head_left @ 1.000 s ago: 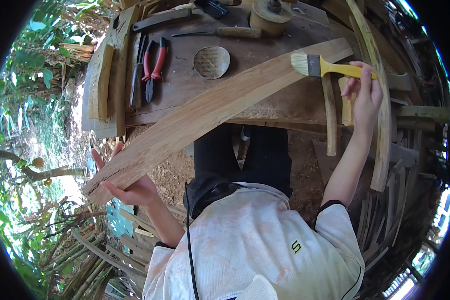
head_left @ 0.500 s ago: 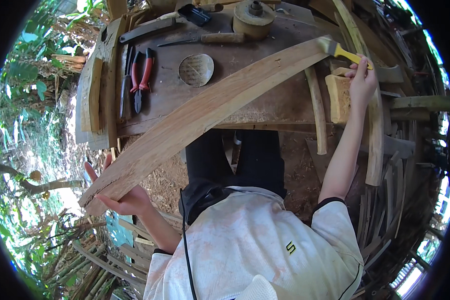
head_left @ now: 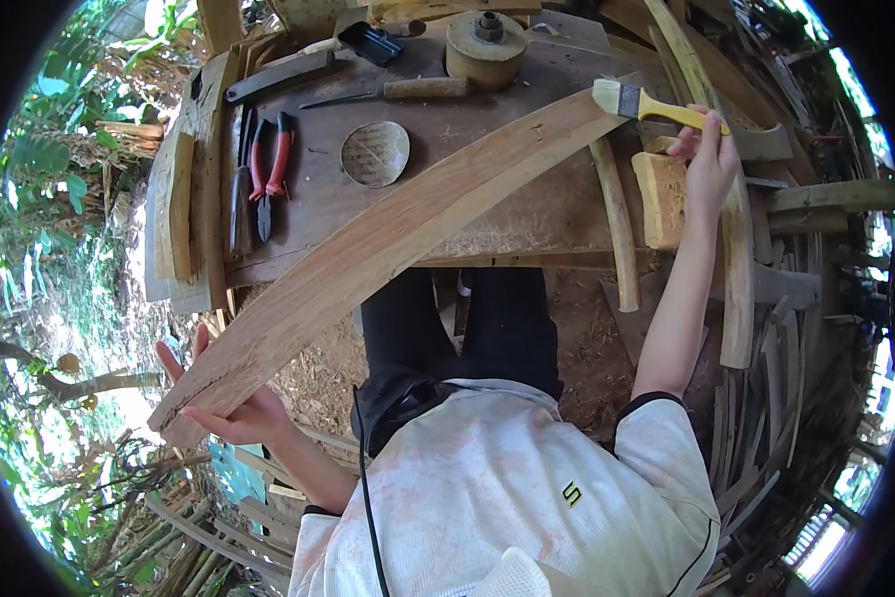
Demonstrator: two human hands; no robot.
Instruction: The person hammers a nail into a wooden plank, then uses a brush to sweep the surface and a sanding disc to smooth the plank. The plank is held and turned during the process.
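Observation:
A long curved wooden plank [head_left: 388,239] slants from lower left to upper right over my legs and the workbench. My left hand [head_left: 228,408] grips its lower end, thumb and fingers spread around the edges. My right hand [head_left: 711,159] holds the yellow handle of a flat paintbrush [head_left: 628,99], whose pale bristles touch or hover at the plank's upper end. A chunk of yellowish wood [head_left: 656,199] and a short curved stick [head_left: 616,229] lie below that end, near my right hand.
The workbench [head_left: 507,234] carries red-handled pliers [head_left: 273,174], a dark tool [head_left: 240,189], a shallow bowl [head_left: 376,152], a wooden-handled file [head_left: 422,88], a black tray [head_left: 368,40] and a round lidded container [head_left: 485,55]. Poles [head_left: 736,289] and wood scraps crowd the right; branches and leaves are left.
The brush moved rightward to the plank's tip, then back leftward with my right hand. The plank and my left hand have shifted slightly down and left in the view, while the bench appears shifted leftward.

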